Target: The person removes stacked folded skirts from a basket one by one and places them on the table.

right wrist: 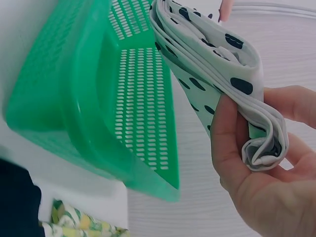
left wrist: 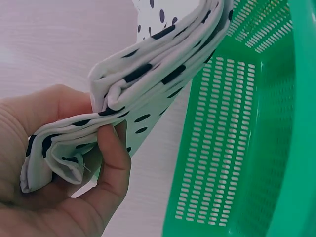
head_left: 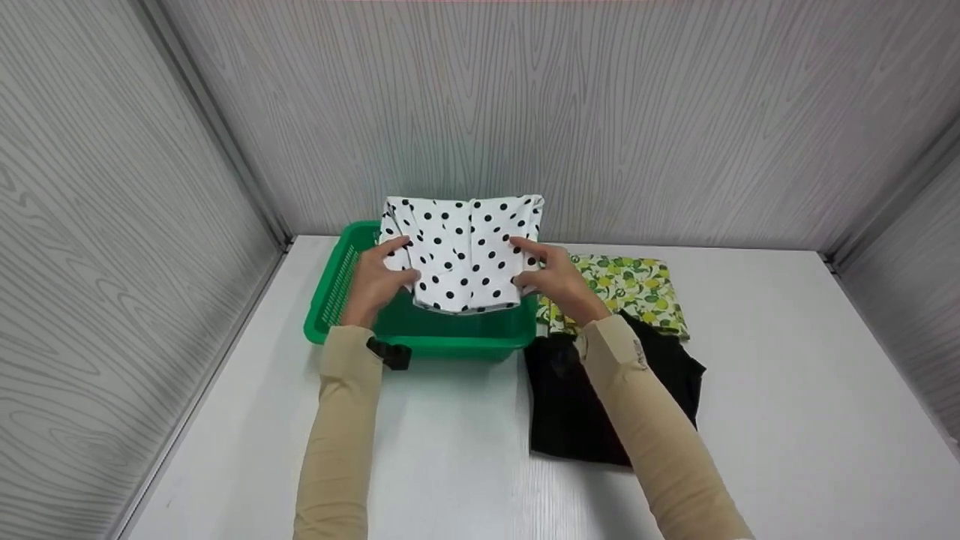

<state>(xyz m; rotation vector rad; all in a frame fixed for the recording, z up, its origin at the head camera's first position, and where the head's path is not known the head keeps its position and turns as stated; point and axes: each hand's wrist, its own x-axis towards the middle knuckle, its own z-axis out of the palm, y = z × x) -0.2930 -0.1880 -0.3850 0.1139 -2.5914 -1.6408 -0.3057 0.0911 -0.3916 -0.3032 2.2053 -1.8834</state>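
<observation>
A folded white cloth with black polka dots is held up over a green plastic basket. My left hand pinches its left side between thumb and fingers, and my right hand pinches the right side the same way. Several stacked layers of the dotted cloth show along its edge in the left wrist view. By the right hand, in the right wrist view, one end of the cloth is curled into a roll. The perforated bottom of the basket lies below the cloth.
To the right of the basket lies a folded cloth with a yellow and green lemon print. A black garment lies in front of it, partly under the right forearm. Grey wood-grain walls enclose the white table at the back and sides.
</observation>
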